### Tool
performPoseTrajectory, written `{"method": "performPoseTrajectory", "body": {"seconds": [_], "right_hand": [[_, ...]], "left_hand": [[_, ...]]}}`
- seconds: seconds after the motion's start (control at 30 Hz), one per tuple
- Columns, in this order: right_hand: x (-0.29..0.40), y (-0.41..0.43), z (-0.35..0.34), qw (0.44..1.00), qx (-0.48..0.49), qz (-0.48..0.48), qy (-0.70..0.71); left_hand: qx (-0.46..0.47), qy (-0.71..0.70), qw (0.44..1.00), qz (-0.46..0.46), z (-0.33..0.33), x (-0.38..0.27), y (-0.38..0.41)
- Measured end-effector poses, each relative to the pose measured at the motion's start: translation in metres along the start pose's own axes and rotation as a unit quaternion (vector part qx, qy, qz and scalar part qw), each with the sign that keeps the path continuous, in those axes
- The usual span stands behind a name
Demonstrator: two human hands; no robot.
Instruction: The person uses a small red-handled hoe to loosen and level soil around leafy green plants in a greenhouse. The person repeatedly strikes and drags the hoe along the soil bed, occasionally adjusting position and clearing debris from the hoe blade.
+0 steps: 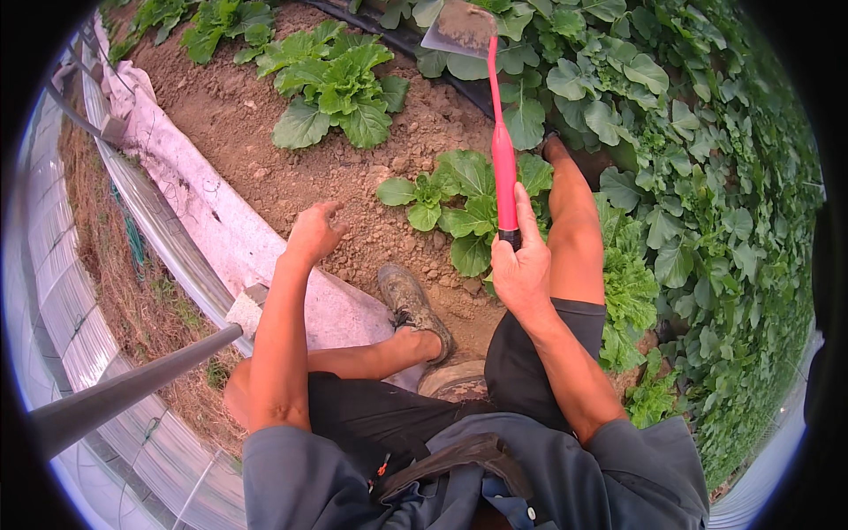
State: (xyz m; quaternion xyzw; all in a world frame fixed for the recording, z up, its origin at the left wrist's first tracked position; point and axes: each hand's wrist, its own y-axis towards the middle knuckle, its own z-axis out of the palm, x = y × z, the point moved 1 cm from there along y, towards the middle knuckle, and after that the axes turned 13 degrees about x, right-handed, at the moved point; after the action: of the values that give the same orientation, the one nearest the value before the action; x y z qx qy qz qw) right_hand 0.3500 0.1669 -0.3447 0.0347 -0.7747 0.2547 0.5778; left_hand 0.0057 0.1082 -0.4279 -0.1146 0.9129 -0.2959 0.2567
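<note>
My right hand [522,268] grips the lower end of a short hand hoe by its pink handle [505,175], with the index finger laid along it. The hoe's soil-smeared metal blade [464,30] is raised at the far end, in front of broad leaves. My left hand [317,232] hangs over bare soil [358,245] with loosely bent fingers and nothing visible in it. Between my hands grows a small leafy green plant [474,212], partly hidden behind the hoe handle. Farther off stands a larger leafy plant [344,89].
A pale fabric sheet [199,205] edges the bed on the left, beside a metal rail [159,212] and a grey pole [139,387]. Dense leafy crops [715,218] fill the right side. Black plastic sheeting [397,40] runs behind the plants. My camouflage shoe [411,301] rests on the soil.
</note>
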Motion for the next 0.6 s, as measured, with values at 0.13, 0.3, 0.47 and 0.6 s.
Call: {"method": "performPoseTrajectory", "body": {"seconds": [0.13, 0.3, 0.47, 0.6], "right_hand": [[-0.002, 0.017, -0.004, 0.989, -0.087, -0.119, 0.023], [-0.074, 0.022, 0.059, 0.928, 0.183, 0.166, -0.278], [-0.097, 0.021, 0.068, 0.946, 0.172, 0.138, -0.240], [-0.083, 0.004, 0.058, 0.973, 0.108, 0.082, -0.185]], "left_hand": [[0.002, 0.023, 1.000, -0.008, -0.043, -0.031, -0.078], [-0.071, -0.014, 0.997, 0.013, -0.058, -0.077, -0.164], [-0.077, -0.048, 0.995, -0.044, -0.046, -0.086, -0.207], [-0.221, -0.048, 0.974, -0.011, -0.047, -0.091, -0.226]]}}
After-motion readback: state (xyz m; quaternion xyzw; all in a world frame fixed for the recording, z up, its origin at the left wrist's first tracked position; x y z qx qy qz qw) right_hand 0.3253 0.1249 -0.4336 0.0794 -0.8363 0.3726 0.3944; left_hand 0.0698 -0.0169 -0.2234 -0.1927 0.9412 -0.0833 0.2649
